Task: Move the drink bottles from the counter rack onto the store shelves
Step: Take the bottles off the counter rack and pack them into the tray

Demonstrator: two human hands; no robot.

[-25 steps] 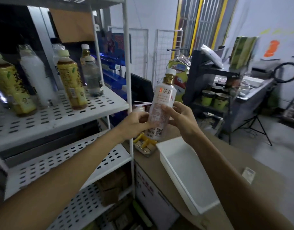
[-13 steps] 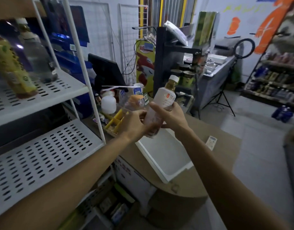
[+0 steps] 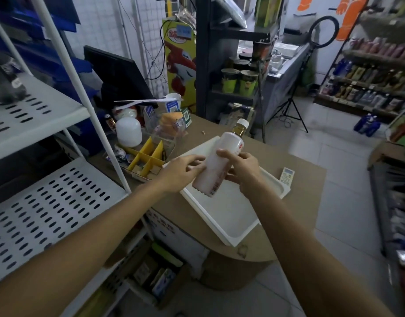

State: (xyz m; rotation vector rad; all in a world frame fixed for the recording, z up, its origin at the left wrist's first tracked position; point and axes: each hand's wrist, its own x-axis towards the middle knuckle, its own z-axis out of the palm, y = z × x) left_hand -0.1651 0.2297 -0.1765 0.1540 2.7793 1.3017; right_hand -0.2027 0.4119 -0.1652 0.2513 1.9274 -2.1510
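Where the two hands meet: a pale pink plastic drink bottle (image 3: 216,165) with a white cap and a gold neck band, tilted, cap pointing up and away from the person, base toward the wrists.
Right hand (image 3: 245,170): curled round the bottle's middle, thumb lying across its upper face, the other fingers wrapped underneath.
Left hand (image 3: 181,172): fingers nearly straight and spread, their tips touching the bottle's left side; it grips nothing.
Below both hands: a shallow white rectangular plastic tray (image 3: 231,216) lying on the brown tabletop (image 3: 307,186); the bottle is held in the air over it.
Right of the right hand: a small white remote control (image 3: 287,176), flat on the tabletop just beside the tray's far edge.
Beyond the left hand: a clear box with yellow dividers (image 3: 149,156), and past it a round white plastic jar (image 3: 129,131) in front of a black monitor (image 3: 114,74).
Left of the left forearm: a white perforated metal shelf rack (image 3: 48,202), two levels showing; something dark and blurred stands on the upper one.
Far beyond the right hand: dark store shelves (image 3: 368,88) lined with rows of bottles, across the pale tiled floor.
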